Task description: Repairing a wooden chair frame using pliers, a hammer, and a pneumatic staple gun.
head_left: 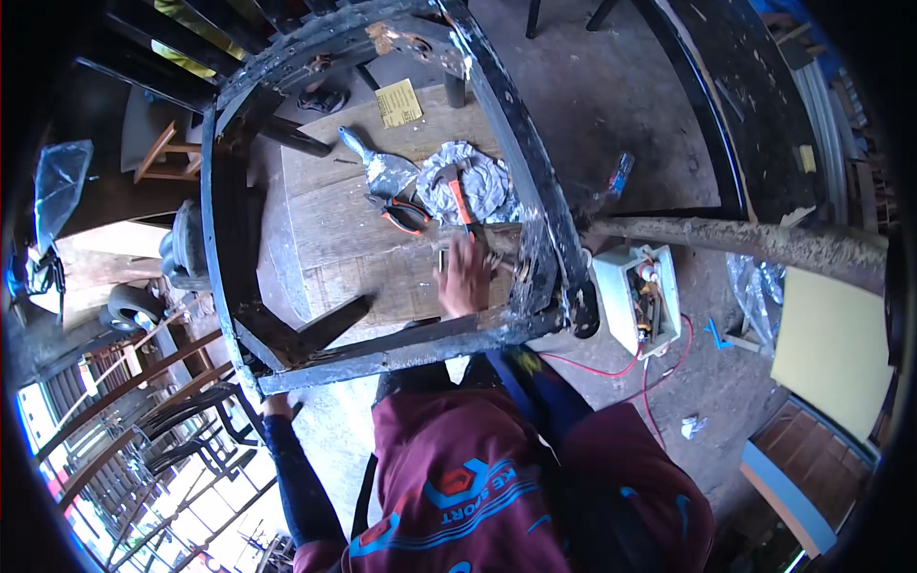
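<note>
Head view, catalogue of what lies under the person's hands, largest first.

Frame: black metal frame (535,181), paint flaking and rust-spotted, curved bars standing around and over the bench; its lower bar crosses just in front of the person's chest.
Bench: worn wooden table (334,229), bare planks, seen through the frame.
Beam: rough grey pole (764,244) running off to the right from the frame's corner.
Panel: pale yellow flat board (826,349) at far right, blank face.
Box: white open-topped box (635,296) just right of the frame's corner, parts inside, red wire (621,368) trailing from it over the floor.
Rag: crumpled grey-white cloth (473,181) on the table.
Scraper: putty knife (377,162) with a paint-caked blade, left of the rag.
Hammer: orange-handled hammer (458,201) lying across the rag.
Pliers: red-and-black pliers (406,215) beside the rag.
Label: small yellow paper square (398,102) with dark print, at the table's far edge.
Right hand: right hand (465,279) flat on the table near the frame's right bar, fingers spread, holding nothing.
Left hand: left hand (278,405) closed around the frame's lower left corner.
</note>
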